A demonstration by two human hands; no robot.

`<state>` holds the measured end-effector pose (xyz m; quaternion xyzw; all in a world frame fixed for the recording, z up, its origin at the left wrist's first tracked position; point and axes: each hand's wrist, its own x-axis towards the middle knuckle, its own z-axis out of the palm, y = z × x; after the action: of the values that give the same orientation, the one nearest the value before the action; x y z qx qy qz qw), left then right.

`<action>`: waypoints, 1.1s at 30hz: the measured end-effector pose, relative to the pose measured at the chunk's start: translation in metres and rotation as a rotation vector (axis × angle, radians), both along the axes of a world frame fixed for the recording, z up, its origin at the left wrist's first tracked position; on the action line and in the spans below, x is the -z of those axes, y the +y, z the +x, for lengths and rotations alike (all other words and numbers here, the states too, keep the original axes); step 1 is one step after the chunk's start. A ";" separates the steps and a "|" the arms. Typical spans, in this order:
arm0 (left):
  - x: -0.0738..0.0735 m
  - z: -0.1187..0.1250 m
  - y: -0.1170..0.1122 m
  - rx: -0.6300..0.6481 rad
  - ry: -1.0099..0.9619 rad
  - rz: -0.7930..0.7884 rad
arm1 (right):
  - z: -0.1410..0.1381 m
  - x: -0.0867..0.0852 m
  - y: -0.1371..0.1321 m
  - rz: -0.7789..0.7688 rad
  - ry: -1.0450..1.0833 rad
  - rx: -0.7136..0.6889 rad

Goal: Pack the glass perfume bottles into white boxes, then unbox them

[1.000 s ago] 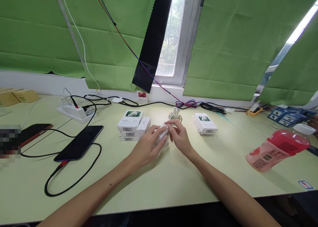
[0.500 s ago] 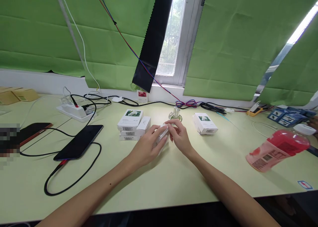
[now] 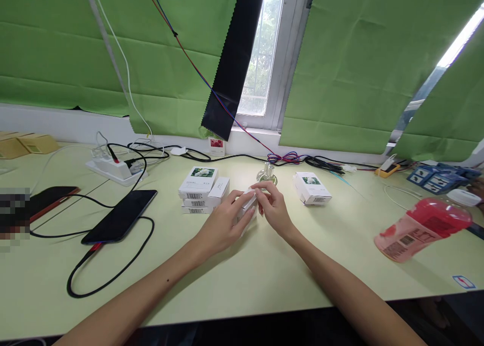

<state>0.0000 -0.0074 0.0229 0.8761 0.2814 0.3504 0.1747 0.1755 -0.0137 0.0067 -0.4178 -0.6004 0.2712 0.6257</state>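
Between my hands, near the middle of the table, is a small white box (image 3: 247, 200). My left hand (image 3: 226, 219) is closed around its left side, thumb in front and fingers over the top. My right hand (image 3: 275, 208) pinches at the box's upper right end with bent fingers; exactly what lies under those fingertips is hidden. To the left stands a stack of white boxes (image 3: 198, 182) with a flower picture on top, and a narrow white box (image 3: 218, 189) leans against it. Another flower-printed white box (image 3: 312, 188) lies to the right. Just behind my hands sit small shiny metal pieces (image 3: 267, 172).
A phone (image 3: 121, 217) with a looped black cable lies on the left, by a white power strip (image 3: 111, 168). On the right stands a pink-red bottle (image 3: 421, 228). Blue boxes (image 3: 434, 178) and a yellow device (image 3: 387, 170) are farther back. Cables run along the wall.
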 end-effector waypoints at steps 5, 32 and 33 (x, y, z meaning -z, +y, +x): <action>-0.001 0.000 -0.001 -0.003 0.016 -0.028 | 0.000 0.000 0.000 0.002 0.009 -0.004; -0.003 0.001 -0.001 -0.006 0.033 -0.011 | 0.000 0.003 0.001 -0.001 0.031 -0.033; -0.003 0.001 -0.001 -0.005 0.032 -0.014 | 0.000 0.002 0.001 0.000 0.029 -0.030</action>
<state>0.0006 -0.0087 0.0256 0.8796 0.2890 0.3347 0.1753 0.1757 -0.0131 0.0044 -0.4046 -0.5975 0.2865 0.6302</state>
